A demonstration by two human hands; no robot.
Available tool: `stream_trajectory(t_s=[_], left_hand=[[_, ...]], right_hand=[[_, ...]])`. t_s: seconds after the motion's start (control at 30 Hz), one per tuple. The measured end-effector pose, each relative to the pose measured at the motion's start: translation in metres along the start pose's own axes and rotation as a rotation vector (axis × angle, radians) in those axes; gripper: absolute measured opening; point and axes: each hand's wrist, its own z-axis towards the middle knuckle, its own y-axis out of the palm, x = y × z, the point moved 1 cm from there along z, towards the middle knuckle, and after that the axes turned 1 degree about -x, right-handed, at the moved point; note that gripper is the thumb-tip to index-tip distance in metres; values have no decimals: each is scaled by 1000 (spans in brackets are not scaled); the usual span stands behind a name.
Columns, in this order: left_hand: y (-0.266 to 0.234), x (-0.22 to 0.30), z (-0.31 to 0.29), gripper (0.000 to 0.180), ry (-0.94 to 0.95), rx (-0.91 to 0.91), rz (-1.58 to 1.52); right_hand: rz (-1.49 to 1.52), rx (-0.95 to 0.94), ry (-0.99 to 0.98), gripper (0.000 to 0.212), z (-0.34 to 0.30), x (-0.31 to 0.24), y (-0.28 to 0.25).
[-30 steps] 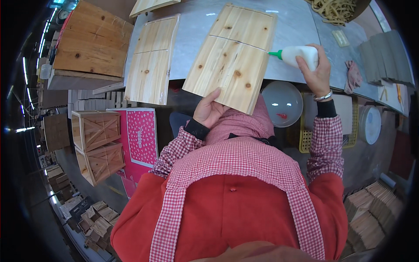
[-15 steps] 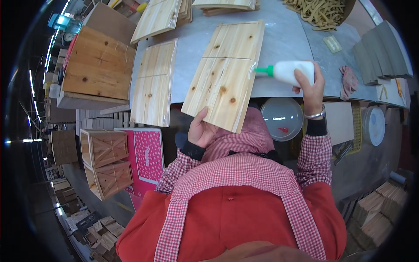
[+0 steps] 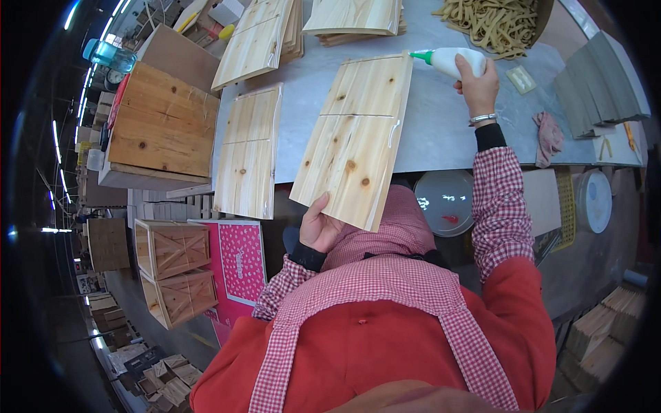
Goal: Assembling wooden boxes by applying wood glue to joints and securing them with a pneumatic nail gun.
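My left hand (image 3: 321,227) grips the near end of a pale knotty wooden board (image 3: 351,148), which tilts over the table's front edge. Two grooves cross the board, and a wet whitish line of glue runs along its right edge. In my right hand (image 3: 478,84) is a white glue bottle (image 3: 451,62) with a green nozzle, held on its side. The nozzle tip points left, at the far right corner of the board. A second grooved board (image 3: 246,155) lies to the left, with a glossy line down its right edge.
Stacks of boards (image 3: 255,41) stand at the back of the grey table (image 3: 441,138). Brown strips (image 3: 489,24) lie in a heap at the far right. Nearer are a pink cloth (image 3: 549,138) and grey panels (image 3: 599,82). A wooden box (image 3: 165,120) stands at the left.
My right hand has carried the glue bottle away from me, from the board's middle groove to its far corner. The glue line along the right edge is longer. My left hand keeps its hold.
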Motion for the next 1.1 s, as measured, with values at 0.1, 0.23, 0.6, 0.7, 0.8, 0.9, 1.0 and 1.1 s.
stream_trajectory(t_s=[0.1, 0.23, 0.6, 0.7, 0.8, 0.9, 1.0, 1.1], left_hand=[[-3, 0, -4, 53, 12, 12, 13], [-10, 3, -7, 55, 44, 8, 11], [-19, 19, -5, 52, 115, -107, -83], [-17, 22, -3, 51, 108, -162, -91], [-17, 23, -1, 49, 121, -142, -95], [-17, 23, 0, 48, 125, -147, -79], [-17, 23, 0, 49, 141, -139, -66], [-15, 24, 1, 50, 165, -155, -48]], right_hand=[[-37, -66, 26, 44, -14, -8, -9], [41, -212, -1, 41, -57, -25, -24], [53, -617, -18, 38, -190, -82, -58], [38, -671, -31, 37, -202, -89, -60], [45, -650, -29, 37, -205, -91, -55], [-3, -562, -64, 35, -205, -90, -49], [0, -635, -102, 35, -209, -91, -50], [23, -638, -93, 35, -212, -91, -54]])
